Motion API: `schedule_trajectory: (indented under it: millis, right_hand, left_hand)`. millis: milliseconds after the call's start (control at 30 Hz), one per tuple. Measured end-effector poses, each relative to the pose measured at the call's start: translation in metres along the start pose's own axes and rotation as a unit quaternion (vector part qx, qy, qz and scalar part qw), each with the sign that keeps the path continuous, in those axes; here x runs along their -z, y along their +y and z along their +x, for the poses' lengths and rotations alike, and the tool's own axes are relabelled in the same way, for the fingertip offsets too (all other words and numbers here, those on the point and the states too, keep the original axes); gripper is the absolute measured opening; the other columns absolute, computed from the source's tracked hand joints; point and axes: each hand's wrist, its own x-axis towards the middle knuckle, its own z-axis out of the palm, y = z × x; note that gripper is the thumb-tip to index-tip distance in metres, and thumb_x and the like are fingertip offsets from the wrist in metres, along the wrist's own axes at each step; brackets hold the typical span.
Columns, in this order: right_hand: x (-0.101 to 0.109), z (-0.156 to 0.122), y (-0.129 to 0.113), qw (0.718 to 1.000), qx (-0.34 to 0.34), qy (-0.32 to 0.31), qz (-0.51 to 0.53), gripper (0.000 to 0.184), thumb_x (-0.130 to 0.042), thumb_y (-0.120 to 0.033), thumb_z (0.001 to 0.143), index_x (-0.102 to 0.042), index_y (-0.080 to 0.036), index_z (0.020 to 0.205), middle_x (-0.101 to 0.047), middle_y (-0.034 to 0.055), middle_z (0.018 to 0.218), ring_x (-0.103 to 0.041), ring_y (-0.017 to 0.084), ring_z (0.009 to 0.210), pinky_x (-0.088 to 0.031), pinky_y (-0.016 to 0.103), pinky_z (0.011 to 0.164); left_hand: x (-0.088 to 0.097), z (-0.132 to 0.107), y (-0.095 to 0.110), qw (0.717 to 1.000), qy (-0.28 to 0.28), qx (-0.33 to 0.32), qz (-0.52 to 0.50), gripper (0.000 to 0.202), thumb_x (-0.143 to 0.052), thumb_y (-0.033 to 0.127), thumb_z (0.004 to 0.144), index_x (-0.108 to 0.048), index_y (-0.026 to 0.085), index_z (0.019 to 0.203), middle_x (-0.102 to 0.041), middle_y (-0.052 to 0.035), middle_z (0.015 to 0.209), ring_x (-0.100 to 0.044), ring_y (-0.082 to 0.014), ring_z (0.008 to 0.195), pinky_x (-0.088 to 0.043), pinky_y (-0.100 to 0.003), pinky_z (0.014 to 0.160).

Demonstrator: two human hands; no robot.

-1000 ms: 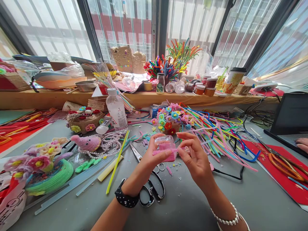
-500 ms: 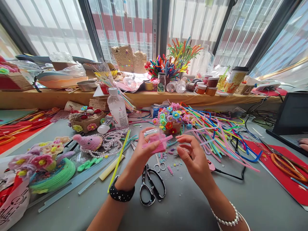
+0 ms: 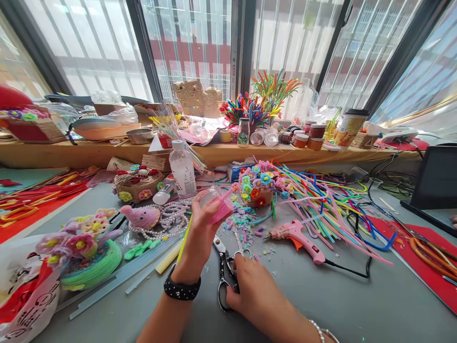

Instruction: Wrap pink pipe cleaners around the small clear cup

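My left hand is closed around a small clear plastic cup wrapped in pink pipe cleaner, with a pink end sticking up to the right. Low on the table, my right hand has its fingers and thumb closed on the handles of black-handled scissors, whose blades lie pointing away. My fingers hide part of these handles. Just above that hand lies a smaller pair of silver scissors. A pink glue gun rests to the right, and cut pipe cleaner bits are scattered beyond the scissors.
Loose pipe cleaners spread at the right, behind the glue gun's black cord. A flower basket and a bottle stand farther back. Glue sticks, pearl strings and a green flower piece lie left.
My right hand has dropped from beside the pink-wrapped cup and closed on the black-handled scissors. The left hand still holds the cup, now a little farther left. The view has tilted slightly up.
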Motion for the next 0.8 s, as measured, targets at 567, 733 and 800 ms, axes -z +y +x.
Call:
schedule_trajectory:
  millis: [567, 733, 800]
  right_hand:
    - [0.018, 0.002, 0.07, 0.832, 0.08, -0.076, 0.543, 0.033, -0.061, -0.046, 0.071, -0.051, -0.019, 0.087, -0.069, 0.0083, 0.085, -0.066, 0.021, 0.084, -0.049, 0.035, 0.079]
    - [0.023, -0.004, 0.082, 0.849, 0.08, 0.086, 0.515, 0.037, -0.06, -0.055, 0.071, -0.054, -0.021, 0.084, -0.067, 0.0094, 0.082, -0.063, 0.027, 0.098, -0.046, 0.042, 0.088]
    - [0.025, -0.005, 0.083, 0.863, 0.089, 0.135, 0.479, 0.038, -0.059, -0.057, 0.071, -0.055, -0.021, 0.083, -0.065, 0.0098, 0.086, -0.061, 0.027, 0.101, -0.046, 0.042, 0.089]
  left_hand:
    - [0.0, -0.004, 0.006, 0.998, 0.001, -0.06, -0.033, 0.051, -0.069, 0.029, 0.067, -0.041, 0.028, 0.11, -0.056, -0.0015, 0.107, -0.056, -0.0192, 0.104, -0.049, -0.032, 0.083]
    - [0.002, -0.003, 0.003, 0.998, -0.007, -0.061, -0.022, 0.047, -0.066, 0.029, 0.071, -0.041, 0.027, 0.111, -0.057, -0.0035, 0.108, -0.057, -0.0194, 0.102, -0.049, -0.033, 0.084]
    - [0.004, -0.002, 0.001, 0.998, -0.01, -0.053, -0.017, 0.047, -0.066, 0.029, 0.072, -0.041, 0.027, 0.111, -0.057, -0.0032, 0.108, -0.059, -0.0185, 0.099, -0.049, -0.034, 0.085]
